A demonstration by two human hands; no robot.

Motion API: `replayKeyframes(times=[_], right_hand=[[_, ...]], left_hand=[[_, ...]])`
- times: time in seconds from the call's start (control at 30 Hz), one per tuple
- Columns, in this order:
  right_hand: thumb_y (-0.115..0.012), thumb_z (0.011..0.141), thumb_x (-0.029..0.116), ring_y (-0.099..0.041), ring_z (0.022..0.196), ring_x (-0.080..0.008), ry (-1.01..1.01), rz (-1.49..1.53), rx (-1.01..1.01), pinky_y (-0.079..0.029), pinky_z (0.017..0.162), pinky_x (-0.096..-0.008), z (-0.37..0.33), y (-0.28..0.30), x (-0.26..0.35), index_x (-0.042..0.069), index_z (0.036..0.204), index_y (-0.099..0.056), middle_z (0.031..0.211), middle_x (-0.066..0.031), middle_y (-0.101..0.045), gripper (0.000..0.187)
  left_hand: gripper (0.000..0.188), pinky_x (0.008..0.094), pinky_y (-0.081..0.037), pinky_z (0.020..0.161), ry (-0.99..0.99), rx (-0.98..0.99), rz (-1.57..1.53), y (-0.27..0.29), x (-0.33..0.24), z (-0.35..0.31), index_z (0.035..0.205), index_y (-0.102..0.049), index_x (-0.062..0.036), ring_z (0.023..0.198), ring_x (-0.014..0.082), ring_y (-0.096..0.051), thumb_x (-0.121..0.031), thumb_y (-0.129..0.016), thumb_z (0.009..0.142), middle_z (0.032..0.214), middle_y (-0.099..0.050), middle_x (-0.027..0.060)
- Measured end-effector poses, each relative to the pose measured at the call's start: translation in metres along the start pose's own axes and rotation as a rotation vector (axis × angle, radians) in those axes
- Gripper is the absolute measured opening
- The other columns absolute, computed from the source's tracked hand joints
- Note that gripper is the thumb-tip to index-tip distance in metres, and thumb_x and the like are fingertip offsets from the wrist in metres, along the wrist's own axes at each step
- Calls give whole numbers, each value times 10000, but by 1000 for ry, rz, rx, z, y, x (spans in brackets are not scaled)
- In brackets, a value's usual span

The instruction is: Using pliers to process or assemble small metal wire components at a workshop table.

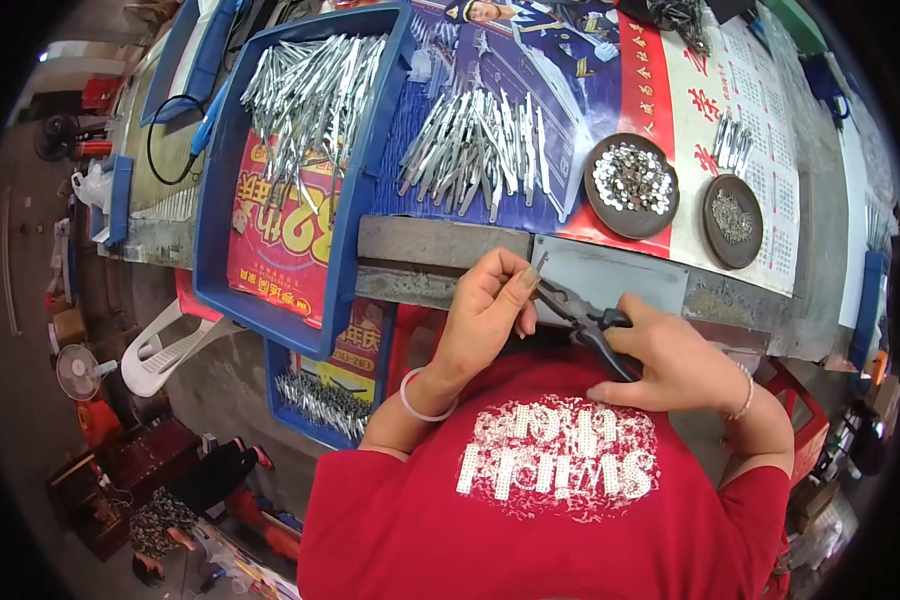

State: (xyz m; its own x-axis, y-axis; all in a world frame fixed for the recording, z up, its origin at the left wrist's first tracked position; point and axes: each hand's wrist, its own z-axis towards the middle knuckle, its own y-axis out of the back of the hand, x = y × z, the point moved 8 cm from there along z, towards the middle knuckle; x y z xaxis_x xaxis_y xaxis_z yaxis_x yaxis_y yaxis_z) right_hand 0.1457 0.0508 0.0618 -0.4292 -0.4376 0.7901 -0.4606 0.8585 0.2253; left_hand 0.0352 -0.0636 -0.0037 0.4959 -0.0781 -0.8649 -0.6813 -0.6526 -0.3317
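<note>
My right hand [665,355] is wrapped round the dark handles of a pair of pliers [576,312], whose jaws point up and left. At the jaw tips my left hand [492,308] is closed in a pinch; what sits between thumb and forefinger is too small to make out. Both hands are just in front of the table edge, beside a grey metal plate [620,283]. Beyond them, a pile of thin silvery metal strips [480,150] lies on a printed poster. A round dark dish [632,226] of small shiny discs stands right of the pile.
Next to it a smaller dish [733,258] holds tiny metal parts, with a few strips [734,145] behind. On the left, a blue tray [345,300] carries more strips; a lower blue bin [320,432] holds others. A white stool [160,355], a fan [78,372] and another person [185,500] are further left.
</note>
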Motion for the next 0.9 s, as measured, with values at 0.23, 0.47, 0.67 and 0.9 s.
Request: replayKeyframes(times=[0.23,0.47,0.67,0.9], right_hand=[[-808,671,278,-531,888,-323,48,-615,-403,-467,685,-420,-7,9,10,39,896,-664,933,-154,-444,358],[-793,683,260,-504,893,-312,63,-661,-424,-454,685,-410,-5,6,11,34,880,-663,952,-148,-432,327],[-777,698,247,-494,880,-300,75,-724,-437,-443,681,-402,-5,2,14,34,875,-662,943,-143,-426,300],[-763,706,244,-496,881,-300,45,-740,-457,-442,682,-402,-7,0,14,30,854,-663,934,-145,-434,278]], left_hand=[[179,201,-399,501,56,29,-96,-1,6,1,957,-495,-39,560,59,-506,-210,-513,1008,749,-517,3],[172,203,-399,505,49,46,-117,-1,5,1,946,-490,-42,568,60,-506,-201,-512,1007,749,-512,1],[163,203,-404,514,60,60,-94,-1,2,-4,939,-487,-41,573,62,-507,-187,-510,1007,753,-509,2],[168,200,-399,508,28,58,-83,-5,6,-4,934,-482,-40,564,63,-504,-188,-506,1009,743,-512,7]])
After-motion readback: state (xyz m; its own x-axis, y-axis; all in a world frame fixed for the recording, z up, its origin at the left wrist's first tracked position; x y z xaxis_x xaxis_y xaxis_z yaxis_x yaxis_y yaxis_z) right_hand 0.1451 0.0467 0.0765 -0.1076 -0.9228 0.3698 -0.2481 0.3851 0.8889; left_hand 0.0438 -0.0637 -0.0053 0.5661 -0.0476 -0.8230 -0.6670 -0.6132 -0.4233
